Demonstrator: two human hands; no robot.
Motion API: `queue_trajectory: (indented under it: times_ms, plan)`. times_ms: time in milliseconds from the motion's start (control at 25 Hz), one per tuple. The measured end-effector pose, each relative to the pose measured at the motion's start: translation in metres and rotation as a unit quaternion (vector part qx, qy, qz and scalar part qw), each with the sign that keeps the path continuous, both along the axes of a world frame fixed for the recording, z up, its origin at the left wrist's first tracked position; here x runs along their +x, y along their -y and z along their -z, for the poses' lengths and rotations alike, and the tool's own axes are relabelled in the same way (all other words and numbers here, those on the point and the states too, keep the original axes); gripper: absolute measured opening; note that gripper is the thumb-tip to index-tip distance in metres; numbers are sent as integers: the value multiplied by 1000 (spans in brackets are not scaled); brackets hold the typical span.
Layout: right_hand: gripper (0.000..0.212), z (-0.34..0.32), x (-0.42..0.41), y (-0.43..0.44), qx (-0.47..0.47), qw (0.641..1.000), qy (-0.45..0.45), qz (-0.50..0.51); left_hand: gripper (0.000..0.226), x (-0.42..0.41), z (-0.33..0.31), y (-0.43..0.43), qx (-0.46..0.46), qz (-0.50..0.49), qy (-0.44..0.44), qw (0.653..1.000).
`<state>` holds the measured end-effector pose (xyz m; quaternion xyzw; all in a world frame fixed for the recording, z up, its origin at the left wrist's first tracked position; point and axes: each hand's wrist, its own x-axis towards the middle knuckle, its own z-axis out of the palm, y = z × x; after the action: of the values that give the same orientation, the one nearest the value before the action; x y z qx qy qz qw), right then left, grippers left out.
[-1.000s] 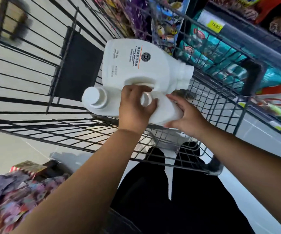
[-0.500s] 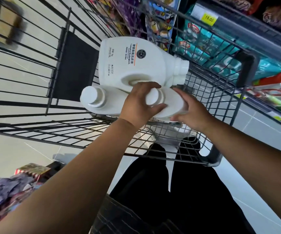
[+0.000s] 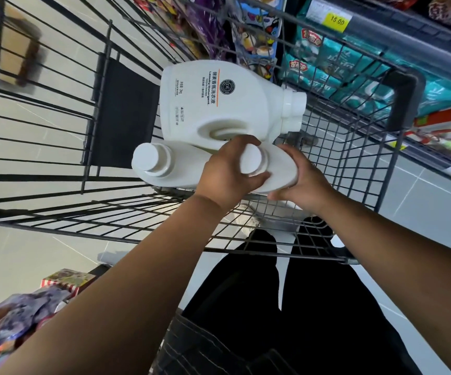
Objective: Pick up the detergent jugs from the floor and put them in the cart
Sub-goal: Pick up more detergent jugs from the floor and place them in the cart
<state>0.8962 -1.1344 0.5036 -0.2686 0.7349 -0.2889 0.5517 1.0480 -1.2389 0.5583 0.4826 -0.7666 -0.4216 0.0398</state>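
Observation:
Three white detergent jugs are in the black wire cart point(image 3: 397, 147). The labelled jug point(image 3: 219, 104) lies on its side, cap pointing right. In front of it a second jug point(image 3: 151, 161) shows its round cap towards me. Right beside that is a third jug point(image 3: 281, 171), held with both hands low in the cart's near end. My left hand point(image 3: 227, 171) curls round its neck just under the cap. My right hand point(image 3: 302, 182) grips its body from the right side.
Store shelves with teal and red packs point(image 3: 354, 77) and a yellow price tag point(image 3: 336, 21) line the right. Snack bags point(image 3: 15, 315) sit low on the left. My legs in black trousers point(image 3: 286, 293) stand behind the cart on grey floor tiles.
Both hands and the held jug have stayed almost in place inside the cart. The left hand's fingers have slid slightly round the cap.

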Motion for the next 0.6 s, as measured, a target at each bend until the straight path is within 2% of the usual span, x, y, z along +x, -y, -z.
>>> queue_trajectory:
  times_ms: [120,280,320,440,600]
  plan:
    - [109,2,-3,-1,17,1000,1,-11,63,0,1,-2,4,13,-8,1000]
    - [124,-16,-2,4,40,998,39,-23,69,-3,-19,1,24,14,-40,999]
    - [121,-25,-6,4,42,998,35,-14,70,-6,-27,3,32,17,-60,998]
    - [93,-66,-27,-8,23,998,4,64,73,-24,-57,8,25,57,-108,992]
    - [80,-130,-57,-48,-43,984,-24,170,73,-61,-108,6,-10,131,-137,982]
